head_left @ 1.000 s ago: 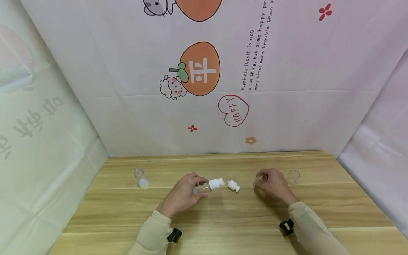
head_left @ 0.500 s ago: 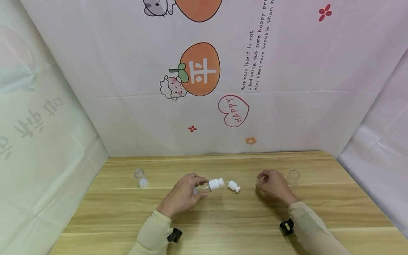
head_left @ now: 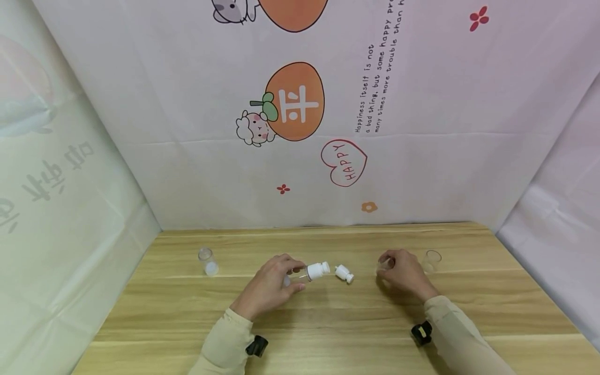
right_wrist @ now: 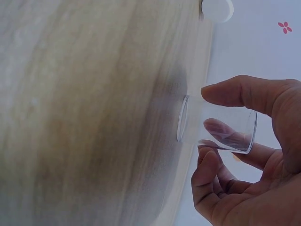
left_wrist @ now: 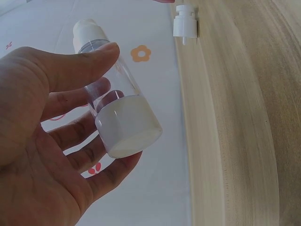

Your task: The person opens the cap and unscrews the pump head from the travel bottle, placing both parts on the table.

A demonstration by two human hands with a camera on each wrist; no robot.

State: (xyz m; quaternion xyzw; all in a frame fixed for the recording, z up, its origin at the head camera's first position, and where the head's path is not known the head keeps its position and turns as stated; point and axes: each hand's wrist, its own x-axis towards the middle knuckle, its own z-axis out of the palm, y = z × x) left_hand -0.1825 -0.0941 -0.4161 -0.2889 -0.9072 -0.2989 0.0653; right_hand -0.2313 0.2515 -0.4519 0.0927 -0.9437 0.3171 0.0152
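My left hand (head_left: pixel 272 284) holds a clear pump bottle (left_wrist: pixel 124 113) with a white pump head and white base. The bottle is tilted, its pump head (head_left: pixel 319 270) toward the right. In the left wrist view the thumb presses near the bottle's neck, with the fingers behind it. Between the thumb and fingers of my right hand (head_left: pixel 404 272) is a clear cap (right_wrist: pixel 228 125), one rim close to the tabletop. Whether that rim touches the wood cannot be told. A loose white pump (head_left: pixel 344 274) lies on the table between the hands.
A clear bottle with a white bottom (head_left: pixel 208 263) is at the table's left. Another clear cap (head_left: pixel 432 260) stands just beyond my right hand. Behind the wooden table (head_left: pixel 328 333) hangs a printed white cloth (head_left: pixel 211 182).
The right thumb and fingers have drawn slightly closer together around the clear cap, which has shifted a little to the right. The left hand and its bottle have stayed put.
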